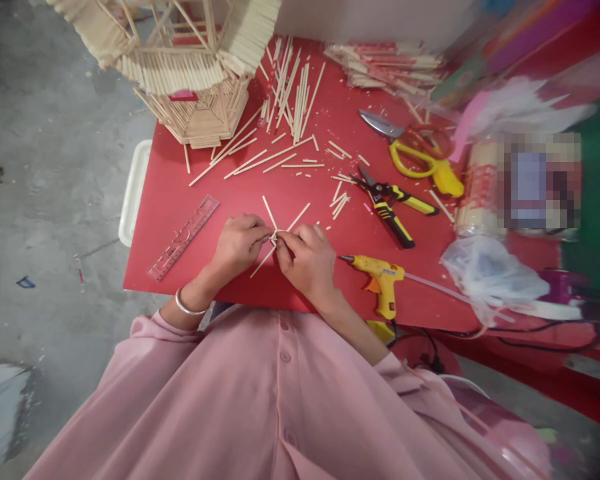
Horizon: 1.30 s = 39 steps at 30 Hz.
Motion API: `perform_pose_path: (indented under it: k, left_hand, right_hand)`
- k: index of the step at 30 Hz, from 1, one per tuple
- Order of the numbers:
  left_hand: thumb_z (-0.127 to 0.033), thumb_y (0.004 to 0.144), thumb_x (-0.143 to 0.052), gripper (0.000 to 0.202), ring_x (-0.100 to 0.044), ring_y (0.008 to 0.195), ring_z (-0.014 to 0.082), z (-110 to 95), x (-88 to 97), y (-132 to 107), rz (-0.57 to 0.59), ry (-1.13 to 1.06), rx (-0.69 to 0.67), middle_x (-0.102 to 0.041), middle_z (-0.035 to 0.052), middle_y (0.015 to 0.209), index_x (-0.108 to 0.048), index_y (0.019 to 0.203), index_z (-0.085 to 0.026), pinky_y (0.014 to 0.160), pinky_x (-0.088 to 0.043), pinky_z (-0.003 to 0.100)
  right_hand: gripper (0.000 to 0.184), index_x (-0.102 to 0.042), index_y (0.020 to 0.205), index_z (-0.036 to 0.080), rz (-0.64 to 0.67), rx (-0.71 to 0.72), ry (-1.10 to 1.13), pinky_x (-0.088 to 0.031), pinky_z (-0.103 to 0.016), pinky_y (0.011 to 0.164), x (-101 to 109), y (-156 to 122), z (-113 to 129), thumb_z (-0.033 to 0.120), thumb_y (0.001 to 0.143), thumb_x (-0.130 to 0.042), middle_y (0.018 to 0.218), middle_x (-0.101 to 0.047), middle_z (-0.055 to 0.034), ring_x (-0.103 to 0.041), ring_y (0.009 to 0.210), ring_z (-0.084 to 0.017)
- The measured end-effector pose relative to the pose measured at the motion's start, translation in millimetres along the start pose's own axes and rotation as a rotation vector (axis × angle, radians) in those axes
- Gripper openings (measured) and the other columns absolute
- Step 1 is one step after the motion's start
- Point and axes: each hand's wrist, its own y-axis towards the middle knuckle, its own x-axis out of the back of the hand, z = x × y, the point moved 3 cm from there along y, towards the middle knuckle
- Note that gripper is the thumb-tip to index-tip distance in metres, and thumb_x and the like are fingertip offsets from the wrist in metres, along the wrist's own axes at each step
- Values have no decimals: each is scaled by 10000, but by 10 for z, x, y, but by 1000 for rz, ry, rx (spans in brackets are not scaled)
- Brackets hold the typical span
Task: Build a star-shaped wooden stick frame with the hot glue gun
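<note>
Both hands meet over the near part of the red table (pixel 305 193). My left hand (pixel 237 245) and my right hand (pixel 307 260) are closed in pinches on a small bundle of crossed bamboo sticks (pixel 276 233), whose ends fan out above and below the fingers. A silver bangle sits on my left wrist. A yellow glue gun (pixel 380 280) lies just right of my right hand, nozzle pointing toward it.
A stick-built model house (pixel 190 73) stands at the table's far left. Loose sticks (pixel 285 93) lie scattered in the middle. A clear ruler (pixel 184 237), yellow-handled cutters (pixel 395 210), scissors (pixel 410 150), stick packets (pixel 390 63) and a plastic bag (pixel 490 273) are around.
</note>
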Motion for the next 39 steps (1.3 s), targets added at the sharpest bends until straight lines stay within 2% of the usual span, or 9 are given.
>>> perform_pose_path:
  k: [4,9,19,22,26,29,32,39]
  left_hand:
    - [-294,997,-504,290,-616,835,205,-8,7,-1,-9,-9,-16,-725,75,942,-785,978,-224,749,-414,355]
    - [-291,1001,-497,294,-615,832,203,-6,11,11,-3,-4,-19,-718,75,933,-781,968,-224,744,-410,351]
    - [-303,982,-549,250,-633,861,203,11,42,16,3,-34,-25,-716,83,949,-783,988,-214,792,-466,352]
    - [-268,939,-606,190,-642,904,203,14,105,26,12,-114,-47,-705,84,990,-782,965,-200,842,-506,354]
    - [-236,906,-645,151,-655,969,205,67,178,38,26,-201,-27,-695,91,1059,-783,950,-194,860,-537,340]
    - [-227,908,-645,147,-664,927,191,127,173,56,13,-215,-42,-707,79,1033,-790,900,-204,843,-539,335]
    - [-192,906,-628,171,-663,904,189,177,131,94,-35,-207,-84,-717,75,980,-795,873,-203,839,-530,341]
    - [-244,878,-682,120,-651,974,234,195,97,167,-132,10,-45,-746,86,1017,-796,847,-223,938,-477,419]
  right_hand:
    - [276,-776,1030,220,-6,5,-3,-372,-337,704,12,-3,7,301,983,-516,809,-592,-61,-494,839,-215]
    - [289,-780,1050,225,-87,6,7,-413,-328,749,73,-35,-7,315,989,-512,780,-592,-53,-517,815,-205]
    - [237,-774,904,214,-155,-27,6,-433,-303,715,234,-276,-134,308,955,-562,759,-626,-42,-557,779,-184]
    - [259,-769,871,209,-197,-54,-20,-458,-297,727,327,-390,-237,298,958,-542,754,-648,-44,-586,757,-177]
    - [247,-773,958,208,-237,-139,-49,-495,-286,755,473,-613,-481,308,957,-548,816,-706,-52,-650,797,-180]
    - [227,-769,986,212,-295,-193,-40,-517,-279,776,571,-811,-672,302,951,-564,888,-740,-55,-688,847,-180]
    - [219,-768,966,208,-346,-215,-13,-521,-274,737,621,-964,-780,307,948,-573,875,-746,-53,-695,815,-177]
    - [275,-776,981,220,-339,-153,93,-523,-272,774,570,-1008,-635,338,974,-528,907,-761,-58,-703,857,-177]
